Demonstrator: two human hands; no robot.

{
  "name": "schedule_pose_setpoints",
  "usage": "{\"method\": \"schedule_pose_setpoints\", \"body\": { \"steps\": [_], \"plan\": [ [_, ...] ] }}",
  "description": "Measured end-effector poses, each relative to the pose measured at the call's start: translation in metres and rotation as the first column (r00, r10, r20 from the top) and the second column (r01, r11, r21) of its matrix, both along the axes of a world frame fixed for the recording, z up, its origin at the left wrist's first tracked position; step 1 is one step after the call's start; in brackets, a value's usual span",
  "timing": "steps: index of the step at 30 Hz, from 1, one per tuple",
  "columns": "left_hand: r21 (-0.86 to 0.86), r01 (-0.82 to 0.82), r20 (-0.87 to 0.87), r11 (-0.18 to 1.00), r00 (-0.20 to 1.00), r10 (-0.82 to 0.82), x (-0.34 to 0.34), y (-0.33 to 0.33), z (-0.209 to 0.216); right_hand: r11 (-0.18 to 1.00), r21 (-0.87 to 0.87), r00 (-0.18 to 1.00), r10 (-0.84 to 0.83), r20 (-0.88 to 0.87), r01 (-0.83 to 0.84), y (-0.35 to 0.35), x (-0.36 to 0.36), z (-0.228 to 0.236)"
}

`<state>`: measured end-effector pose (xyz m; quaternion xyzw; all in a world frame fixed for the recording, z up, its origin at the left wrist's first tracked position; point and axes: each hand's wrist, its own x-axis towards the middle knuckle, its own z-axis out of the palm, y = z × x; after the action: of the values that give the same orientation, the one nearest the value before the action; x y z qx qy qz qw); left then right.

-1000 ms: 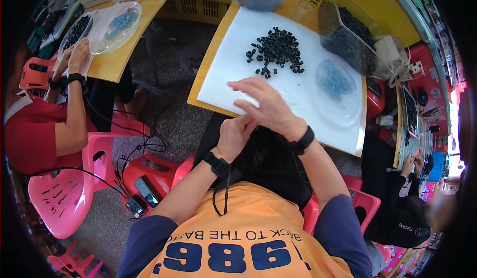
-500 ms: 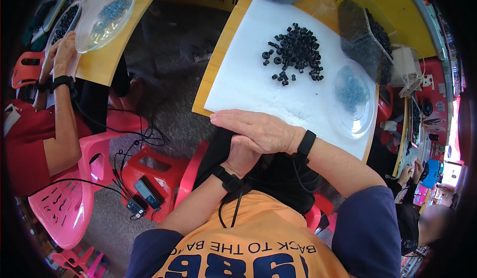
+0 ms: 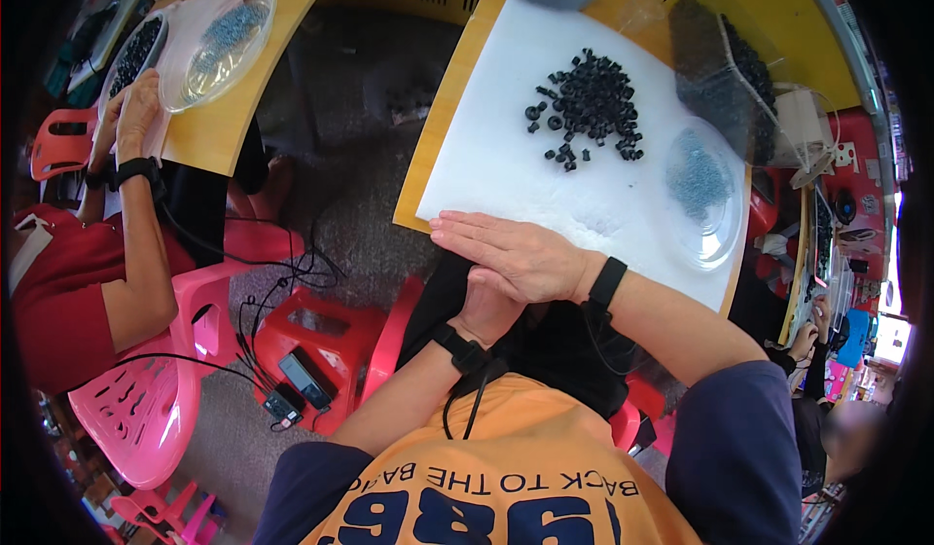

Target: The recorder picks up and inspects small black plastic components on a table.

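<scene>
Plainly, the right hand (image 3: 530, 261) lay palm down across the left hand (image 3: 488, 309) by the near-left corner of the table (image 3: 437, 156), its fingers almost straight, close together and seemingly gripping nothing; the left fingers were hidden, so their hold could not be told. Resting so probably went best with loose wrists and slack black cords (image 3: 477, 406). Ahead, a white sheet (image 3: 506, 146) separated the hands from a pile of small black pieces (image 3: 595, 99), with blue bits (image 3: 700, 180) in a clear dish (image 3: 715, 251) to its right. That dish narrowed rightward room; leftward, the table's edge lay close by.
</scene>
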<state>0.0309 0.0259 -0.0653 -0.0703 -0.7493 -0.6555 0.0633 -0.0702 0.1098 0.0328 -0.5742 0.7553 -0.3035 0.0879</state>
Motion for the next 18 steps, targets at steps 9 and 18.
{"method": "schedule_pose_setpoints", "body": {
  "steps": [9, 18],
  "plan": [
    [-0.266, 0.051, 0.016, 0.963, 0.999, -0.049, -0.01, -0.018, 0.026, 0.986, -0.011, 0.971, -0.16, 0.178, 0.165, -0.01, -0.007, 0.011],
    [-0.125, -0.054, 0.01, 0.991, 0.998, 0.055, -0.011, -0.007, 0.024, 0.99, -0.079, 0.983, -0.101, 0.153, 0.114, 0.004, -0.002, 0.003]
  ]
}}
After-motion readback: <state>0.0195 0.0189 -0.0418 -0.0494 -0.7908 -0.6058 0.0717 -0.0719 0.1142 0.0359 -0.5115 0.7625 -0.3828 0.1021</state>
